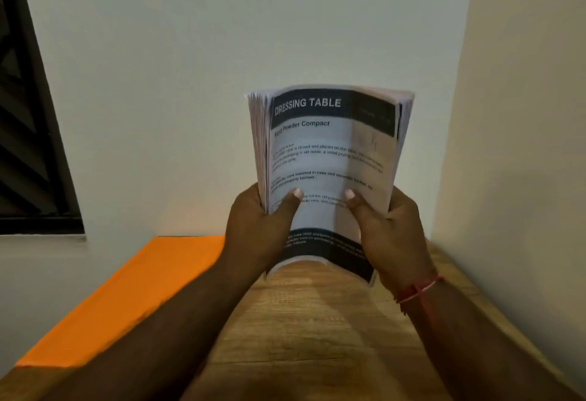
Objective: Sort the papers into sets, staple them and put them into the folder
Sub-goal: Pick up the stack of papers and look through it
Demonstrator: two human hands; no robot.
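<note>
Above the wooden table (pixel 317 321), left hand (pixel 260 226) and right hand (pixel 390 229) grip the paper stack (pixel 329 159).

One thick stack of white printed papers (pixel 329 159), one flat orange folder (pixel 126 299), one wooden table (pixel 317 331), two bare hands.

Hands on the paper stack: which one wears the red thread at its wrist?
The right hand, holding the paper stack by its right edge; a red thread circles its wrist. The left hand, on the left edge, has none.

Papers (pixel 329 153) over table (pixel 317 337); folder (pixel 126 299) L.
</note>
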